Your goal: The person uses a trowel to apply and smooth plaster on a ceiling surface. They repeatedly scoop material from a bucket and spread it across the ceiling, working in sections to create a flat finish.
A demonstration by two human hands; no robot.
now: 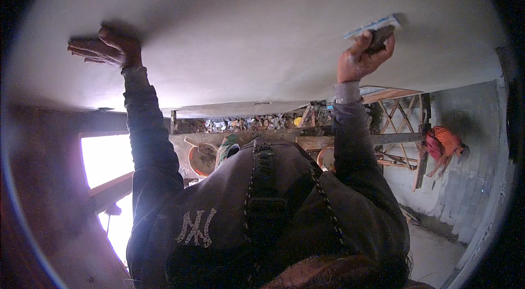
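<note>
A smooth grey plastered surface (246, 32) fills the upper part of the view. My left hand (106, 48) is raised at the left, its fingers stretched out and its palm toward the plaster; it holds nothing. On the right, my right hand (363, 59) grips a hand float (377, 32) with a thin pale blue plate and a dark grip. The float's plate lies at or against the plaster, slightly tilted; I cannot tell how firmly it presses. Both arms, in dark sleeves, reach up and apart.
Wooden planks (246, 136) stand below the plastered surface, with a round tub (203, 159) and stick beside them. A timber frame (402, 136) stands at the right, near a person in orange (444, 146). Bright window openings (106, 160) are at the left.
</note>
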